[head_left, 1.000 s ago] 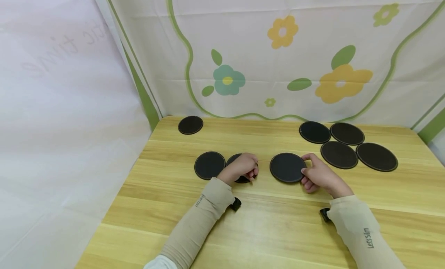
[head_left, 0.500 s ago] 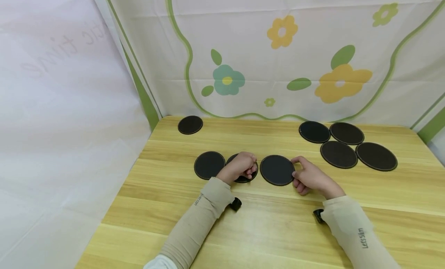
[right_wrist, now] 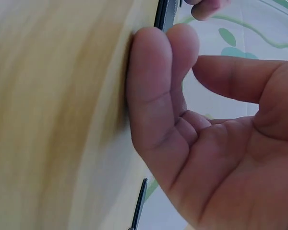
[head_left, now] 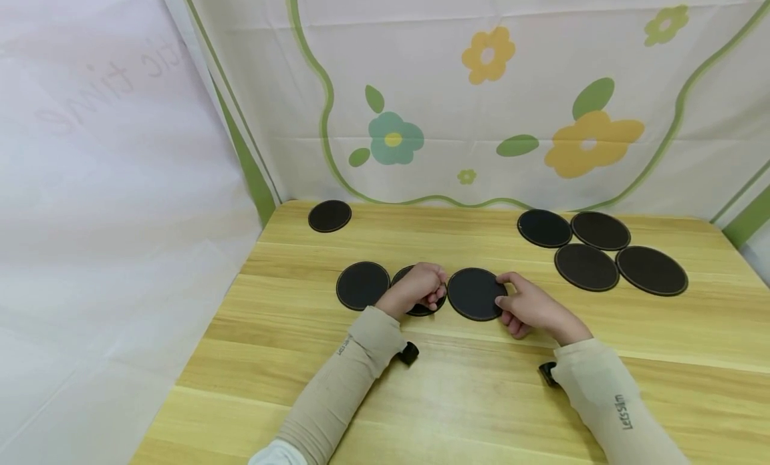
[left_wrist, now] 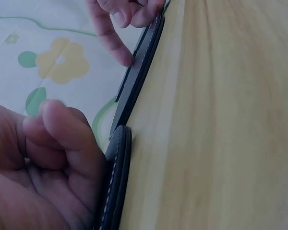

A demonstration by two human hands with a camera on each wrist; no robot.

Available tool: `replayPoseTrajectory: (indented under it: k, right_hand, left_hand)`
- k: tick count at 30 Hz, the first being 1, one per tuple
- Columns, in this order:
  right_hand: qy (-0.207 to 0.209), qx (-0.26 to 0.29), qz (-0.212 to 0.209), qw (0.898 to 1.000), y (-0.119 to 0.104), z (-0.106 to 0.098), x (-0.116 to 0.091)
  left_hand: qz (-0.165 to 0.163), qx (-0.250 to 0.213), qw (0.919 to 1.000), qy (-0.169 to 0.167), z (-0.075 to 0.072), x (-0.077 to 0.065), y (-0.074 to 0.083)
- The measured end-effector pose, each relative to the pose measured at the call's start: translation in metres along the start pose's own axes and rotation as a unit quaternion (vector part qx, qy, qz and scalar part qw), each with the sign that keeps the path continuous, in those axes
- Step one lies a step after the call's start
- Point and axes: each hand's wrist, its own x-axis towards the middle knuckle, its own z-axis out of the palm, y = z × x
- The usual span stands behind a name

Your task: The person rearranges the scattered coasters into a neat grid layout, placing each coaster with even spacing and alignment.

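Note:
Three black round coasters with stitched rims lie in a row on the wooden table. My left hand, fingers curled, rests on the middle coaster and covers much of it. Beside it, edge to edge, lies the right coaster. The thumb and index fingertip of my right hand touch the top of its right edge, spread apart. The left wrist view shows the left hand against the near coaster. Past the right hand's fingers, a coaster edge shows. The left coaster touches the middle one.
Another coaster lies near the table's back left corner. Several more sit together at the back right, among them one coaster farthest right. A white flowered curtain hangs behind the wooden table, and white cloth hangs at the left.
My right hand has slid the right coaster leftward until it meets the middle one. Its fingertips have shifted from the coaster's edge onto its top. The left hand has stayed in place.

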Motion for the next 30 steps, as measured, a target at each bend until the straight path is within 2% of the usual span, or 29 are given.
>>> replayPoseTrajectory:
  k: [2,4,6,7,8,9,11,13,14,15,16,17,22,24,27,28,30]
  right_hand:
    - [0.001,0.000,0.002,1.000,0.000,-0.001,-0.002]
    - [0.003,0.001,0.004,1.000,-0.001,-0.003,-0.004]
    - [0.004,0.005,0.003,1.000,-0.003,-0.004,-0.006]
    - [0.005,0.005,0.002,1.000,-0.004,-0.004,-0.006]
    - [0.007,0.006,0.001,1.000,-0.005,-0.005,-0.006]
    - [0.009,0.004,-0.002,1.000,-0.006,-0.005,-0.007]
    - [0.011,0.001,-0.006,1.000,-0.008,-0.005,-0.008]
    - [0.014,-0.005,-0.007,1.000,-0.010,-0.006,-0.008]
    - [0.015,-0.007,-0.007,1.000,-0.011,-0.006,-0.009]
    - [0.015,-0.008,-0.006,1.000,-0.012,-0.006,-0.009]
    - [0.015,-0.009,-0.005,1.000,-0.012,-0.007,-0.010]
    - [0.015,-0.009,-0.005,1.000,-0.012,-0.007,-0.010]
    - [0.017,-0.006,-0.004,1.000,-0.012,-0.008,-0.008]
    - [0.017,-0.004,-0.004,1.000,-0.012,-0.009,-0.007]
    - [0.019,-0.005,-0.004,1.000,-0.011,-0.011,-0.006]
    - [0.020,-0.004,-0.004,1.000,-0.011,-0.011,-0.006]
    - [0.021,-0.005,-0.002,1.000,-0.011,-0.012,-0.005]
  left_hand:
    - [0.001,0.010,0.9999,-0.011,-0.004,0.001,0.004]
    - [0.001,0.026,0.9996,-0.005,-0.014,0.002,0.011]
    - [0.010,0.062,0.9977,0.026,-0.030,0.001,0.016]
    - [0.016,0.094,0.9942,0.050,-0.039,-0.001,0.020]
    - [0.021,0.135,0.9873,0.081,-0.050,-0.003,0.023]
    - [0.024,0.188,0.9756,0.111,-0.062,-0.006,0.025]
    - [0.016,0.288,0.9439,0.161,-0.087,-0.012,0.025]
    - [-0.002,0.367,0.9113,0.186,-0.111,-0.017,0.024]
    - [-0.011,0.391,0.9009,0.188,-0.123,-0.018,0.022]
    - [-0.016,0.408,0.8946,0.181,-0.135,-0.019,0.018]
    - [-0.022,0.414,0.8941,0.169,-0.146,-0.020,0.016]
    - [-0.027,0.413,0.8971,0.156,-0.156,-0.021,0.013]
    - [-0.065,0.342,0.9312,0.109,-0.204,-0.019,-0.001]
    - [-0.075,0.306,0.9442,0.097,-0.216,-0.019,-0.005]
    - [-0.075,0.294,0.9493,0.084,-0.223,-0.018,-0.006]
    - [-0.073,0.297,0.9484,0.083,-0.223,-0.018,-0.007]
    - [-0.069,0.321,0.9410,0.083,-0.220,-0.016,-0.004]
